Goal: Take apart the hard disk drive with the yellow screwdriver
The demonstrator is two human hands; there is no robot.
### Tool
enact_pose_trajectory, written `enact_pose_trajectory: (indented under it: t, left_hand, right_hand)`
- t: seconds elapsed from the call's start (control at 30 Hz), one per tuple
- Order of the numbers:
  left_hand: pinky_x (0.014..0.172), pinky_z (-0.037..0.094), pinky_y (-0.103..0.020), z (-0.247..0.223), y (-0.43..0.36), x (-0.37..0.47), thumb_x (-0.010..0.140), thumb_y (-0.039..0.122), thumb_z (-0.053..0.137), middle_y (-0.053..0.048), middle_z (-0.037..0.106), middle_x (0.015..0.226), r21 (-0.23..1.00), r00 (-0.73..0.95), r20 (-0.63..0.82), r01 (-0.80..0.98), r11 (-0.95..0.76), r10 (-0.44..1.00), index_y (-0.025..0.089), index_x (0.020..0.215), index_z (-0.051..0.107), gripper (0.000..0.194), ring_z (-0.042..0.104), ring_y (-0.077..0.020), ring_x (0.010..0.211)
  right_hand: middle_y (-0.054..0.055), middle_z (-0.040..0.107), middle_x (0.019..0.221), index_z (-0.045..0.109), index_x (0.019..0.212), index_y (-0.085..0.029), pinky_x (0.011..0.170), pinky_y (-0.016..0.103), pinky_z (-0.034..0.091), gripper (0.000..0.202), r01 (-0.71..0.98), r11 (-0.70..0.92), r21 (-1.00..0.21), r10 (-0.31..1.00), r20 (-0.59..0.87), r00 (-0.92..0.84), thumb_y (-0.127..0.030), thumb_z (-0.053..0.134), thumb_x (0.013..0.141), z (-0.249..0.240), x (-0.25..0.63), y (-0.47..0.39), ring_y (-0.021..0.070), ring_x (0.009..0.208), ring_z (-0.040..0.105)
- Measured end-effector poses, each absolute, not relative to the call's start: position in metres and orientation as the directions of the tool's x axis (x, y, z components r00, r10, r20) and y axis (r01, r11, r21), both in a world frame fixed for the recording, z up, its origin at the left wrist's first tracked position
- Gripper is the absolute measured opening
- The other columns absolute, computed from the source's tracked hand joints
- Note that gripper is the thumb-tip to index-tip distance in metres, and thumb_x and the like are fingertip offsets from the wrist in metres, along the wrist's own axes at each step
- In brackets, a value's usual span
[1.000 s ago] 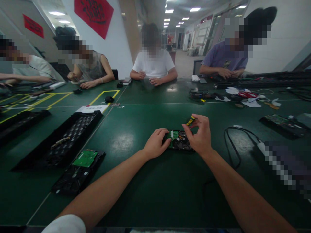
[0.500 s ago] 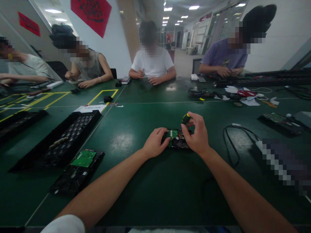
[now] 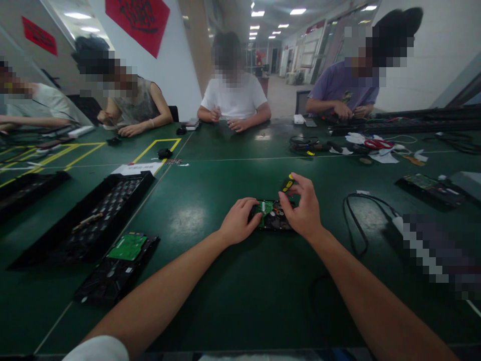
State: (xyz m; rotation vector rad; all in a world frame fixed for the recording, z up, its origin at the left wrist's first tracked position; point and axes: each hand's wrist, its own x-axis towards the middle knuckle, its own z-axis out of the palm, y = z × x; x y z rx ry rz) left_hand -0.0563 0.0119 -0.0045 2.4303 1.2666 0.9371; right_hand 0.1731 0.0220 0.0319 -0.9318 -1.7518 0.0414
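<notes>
A black device with a green circuit board (image 3: 276, 218) lies on the green table in front of me. My left hand (image 3: 240, 220) grips its left end, fingers over the far edge and thumb on the near part of the board. Above the device's right part, my right hand (image 3: 303, 206) holds a screwdriver by its black-and-yellow handle (image 3: 287, 184) between thumb and fingers. The handle tilts up; its shaft and tip are hidden behind my thumb or too small to make out. The lower part of my right hand is close to the device's right end.
To the left are a similar black device (image 3: 118, 265) and a long black tray (image 3: 86, 220) with a small part in it. Cables (image 3: 355, 220) and another circuit-board unit (image 3: 430, 188) lie right. Across the table, several people work, near cables and scraps (image 3: 379, 145).
The screwdriver handle has turned in my right hand, so more yellow patches show. Both hands stay about where they were; the whole view has shifted slightly.
</notes>
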Motion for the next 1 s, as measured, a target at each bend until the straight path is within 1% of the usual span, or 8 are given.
enact_pose_trajectory:
  t: [0.1,0.17,0.3,0.5,0.67,0.83,0.9,1.0]
  left_hand:
    - [0.111,0.047,-0.049,-0.0050,0.0122,-0.0562,0.099,0.037,0.056,-0.011,0.064,0.131,0.481,0.418,0.427,0.645,-0.593,0.802,0.021,0.130,0.057,0.035,0.056,-0.0278,0.128]
    - [0.111,0.047,-0.048,-0.0053,0.0122,-0.0561,0.099,0.037,0.056,-0.011,0.064,0.131,0.482,0.416,0.429,0.645,-0.593,0.802,0.021,0.130,0.057,0.034,0.056,-0.0276,0.127]
    - [0.112,0.047,-0.049,-0.0057,0.0119,-0.0560,0.099,0.036,0.056,-0.011,0.064,0.132,0.485,0.417,0.431,0.641,-0.595,0.800,0.022,0.130,0.057,0.034,0.056,-0.0278,0.128]
    - [0.112,0.047,-0.050,-0.0050,0.0118,-0.0557,0.099,0.037,0.056,-0.011,0.064,0.131,0.487,0.415,0.427,0.643,-0.591,0.803,0.022,0.130,0.057,0.034,0.056,-0.0281,0.128]
    - [0.111,0.047,-0.049,-0.0036,0.0117,-0.0559,0.099,0.035,0.056,-0.011,0.064,0.131,0.485,0.419,0.433,0.638,-0.598,0.798,0.022,0.130,0.057,0.034,0.057,-0.0280,0.127]
    - [0.111,0.048,-0.049,-0.0045,0.0118,-0.0565,0.099,0.036,0.057,-0.011,0.064,0.131,0.488,0.415,0.435,0.637,-0.596,0.799,0.022,0.130,0.057,0.034,0.057,-0.0277,0.127]
    - [0.111,0.048,-0.049,-0.0048,0.0119,-0.0565,0.098,0.036,0.057,-0.011,0.064,0.131,0.488,0.416,0.433,0.638,-0.595,0.800,0.022,0.130,0.057,0.034,0.057,-0.0277,0.127]
    - [0.112,0.047,-0.048,-0.0048,0.0117,-0.0564,0.099,0.036,0.057,-0.011,0.064,0.131,0.486,0.419,0.431,0.638,-0.597,0.799,0.022,0.130,0.057,0.034,0.057,-0.0277,0.127]
  right_hand:
    - [0.013,0.051,0.144,0.034,0.153,-0.032,0.090,0.049,0.063,0.065,0.547,0.688,-0.476,0.616,0.783,-0.093,-0.021,0.063,0.095,0.0310,0.1714,0.0211,0.0231,0.098,0.070]
    - [0.013,0.051,0.142,0.035,0.151,-0.031,0.087,0.047,0.063,0.065,0.546,0.689,-0.476,0.611,0.787,-0.084,-0.021,0.065,0.094,0.0297,0.1708,0.0214,0.0227,0.097,0.070]
    - [0.011,0.052,0.134,0.041,0.146,-0.032,0.078,0.045,0.064,0.065,0.569,0.698,-0.435,0.570,0.818,-0.075,-0.024,0.072,0.090,0.0282,0.1713,0.0232,0.0237,0.097,0.067]
    - [0.013,0.050,0.139,0.037,0.149,-0.032,0.080,0.045,0.064,0.066,0.547,0.706,-0.450,0.585,0.806,-0.091,-0.020,0.066,0.091,0.0294,0.1713,0.0234,0.0237,0.098,0.067]
    - [0.011,0.051,0.132,0.043,0.145,-0.031,0.077,0.044,0.064,0.063,0.555,0.710,-0.434,0.565,0.821,-0.080,-0.022,0.072,0.089,0.0303,0.1718,0.0221,0.0236,0.096,0.066]
    - [0.013,0.050,0.138,0.038,0.149,-0.031,0.083,0.047,0.064,0.063,0.548,0.707,-0.448,0.582,0.808,-0.089,-0.023,0.067,0.093,0.0293,0.1718,0.0229,0.0251,0.100,0.067]
    - [0.013,0.049,0.140,0.037,0.150,-0.031,0.084,0.047,0.064,0.064,0.551,0.700,-0.455,0.588,0.805,-0.082,-0.023,0.065,0.094,0.0289,0.1718,0.0231,0.0245,0.100,0.068]
    - [0.012,0.050,0.137,0.039,0.147,-0.031,0.081,0.044,0.064,0.062,0.564,0.699,-0.440,0.577,0.813,-0.080,-0.023,0.068,0.093,0.0292,0.1725,0.0229,0.0225,0.095,0.067]
